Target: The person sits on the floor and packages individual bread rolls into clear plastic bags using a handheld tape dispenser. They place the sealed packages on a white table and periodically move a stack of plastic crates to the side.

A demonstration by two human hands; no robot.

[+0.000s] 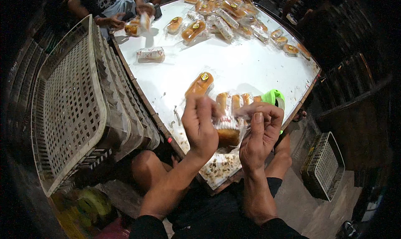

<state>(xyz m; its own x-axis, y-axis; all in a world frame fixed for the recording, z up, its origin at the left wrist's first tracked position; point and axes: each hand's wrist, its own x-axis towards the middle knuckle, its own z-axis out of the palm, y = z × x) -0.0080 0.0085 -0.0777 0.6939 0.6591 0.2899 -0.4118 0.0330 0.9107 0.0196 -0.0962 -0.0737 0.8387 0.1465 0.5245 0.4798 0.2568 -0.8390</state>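
Both hands meet over the near edge of the white, stained counter [234, 67]. The left hand [201, 128] is curled, fingers closed around the side of a golden-brown cake in a clear plastic wrapper [227, 132], while the right hand [261, 134] pinches the wrapper's loose film between thumb and bent fingers on the other side. The cake sits between the two palms, lifted just off the counter's near corner.

By the look of it the cake is light and soft (it would dent under a firm squeeze), and the film is thin, crinkly and likely slippery, so the best hold seems to be at the wrapper's free ends, not on the cake body.

Just beyond the hands, a row of wrapped oblong cakes [234, 102] lies along the near edge, with a bright green plastic tape dispenser [273, 97] at its right end and a single wrapped cake with a round yellow sticker [200, 84] to its left. A pale wrapped packet [150, 54] lies alone towards the left edge. A pile of wrapped cakes with yellow stickers [225, 13] fills the far end, where another person's hands [140, 15] work. A stack of white lattice plastic trays [71, 101] leans at the left edge.
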